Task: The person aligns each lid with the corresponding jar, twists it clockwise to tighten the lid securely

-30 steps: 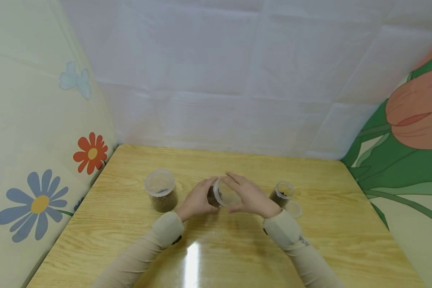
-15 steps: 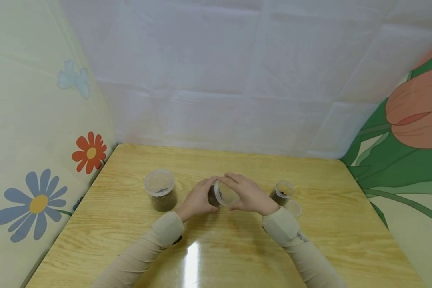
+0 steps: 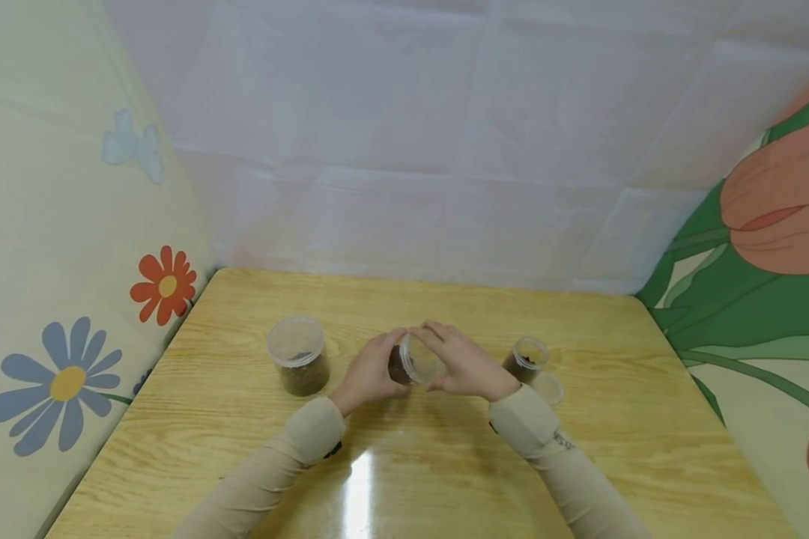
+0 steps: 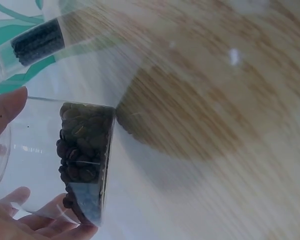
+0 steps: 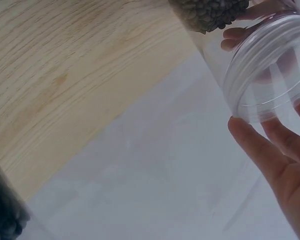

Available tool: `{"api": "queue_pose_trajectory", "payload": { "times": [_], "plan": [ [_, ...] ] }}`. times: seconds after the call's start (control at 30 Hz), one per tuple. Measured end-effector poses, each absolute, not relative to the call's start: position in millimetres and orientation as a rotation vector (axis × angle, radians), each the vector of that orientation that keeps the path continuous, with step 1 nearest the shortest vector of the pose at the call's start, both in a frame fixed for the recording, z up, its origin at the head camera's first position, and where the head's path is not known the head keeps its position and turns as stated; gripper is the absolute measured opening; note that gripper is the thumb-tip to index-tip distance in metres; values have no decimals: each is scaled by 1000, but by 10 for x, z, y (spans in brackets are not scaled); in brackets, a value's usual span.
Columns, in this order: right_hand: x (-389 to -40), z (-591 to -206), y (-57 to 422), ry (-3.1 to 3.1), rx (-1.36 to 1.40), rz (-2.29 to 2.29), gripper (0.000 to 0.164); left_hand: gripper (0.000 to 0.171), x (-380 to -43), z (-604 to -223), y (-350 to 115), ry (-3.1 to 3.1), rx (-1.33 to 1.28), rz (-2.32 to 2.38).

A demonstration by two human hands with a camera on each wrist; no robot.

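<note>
Over the middle of the table, a clear screw-top jar (image 4: 37, 150) lies tilted on its side in the air. Dark beans that look like coffee beans (image 4: 82, 145) are gathered at its base. My left hand (image 3: 371, 372) grips the jar's body, fingers and thumb around its wall. Curled about the clear lid end (image 5: 270, 70) of the same jar is my right hand (image 3: 468, 364), with fingertips on the rim. In the right wrist view, ridged threads show beneath those fingers. Part of the jar is hidden behind the left hand in the head view.
A larger clear jar (image 3: 300, 374) with brown contents stands to the left. On the right stands a smaller jar (image 3: 522, 367) of dark contents, with a round clear lid (image 3: 549, 388) lying beside it. A white sheet (image 3: 404, 187) rises behind the table.
The right hand has shifted slightly, its fingers drawing a little closer around the jar's lid end. Left hand and jar stay nearly in place. The head view has moved slightly.
</note>
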State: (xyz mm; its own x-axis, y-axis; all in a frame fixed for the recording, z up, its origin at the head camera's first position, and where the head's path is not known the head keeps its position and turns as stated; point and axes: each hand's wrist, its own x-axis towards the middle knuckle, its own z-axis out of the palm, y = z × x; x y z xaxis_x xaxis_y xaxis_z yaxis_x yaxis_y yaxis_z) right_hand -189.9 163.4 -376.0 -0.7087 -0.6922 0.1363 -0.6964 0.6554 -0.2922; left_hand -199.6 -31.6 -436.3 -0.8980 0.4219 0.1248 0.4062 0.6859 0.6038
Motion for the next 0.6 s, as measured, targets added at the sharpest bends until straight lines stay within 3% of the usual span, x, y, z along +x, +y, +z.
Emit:
{"api": "queue_pose_trajectory", "payload": {
  "times": [0.6],
  "plan": [
    [-1835, -3729, 1664, -2842, 1127, 580, 89, 98, -2110, -4454, -361, 2775, 692, 1136]
  ]
}}
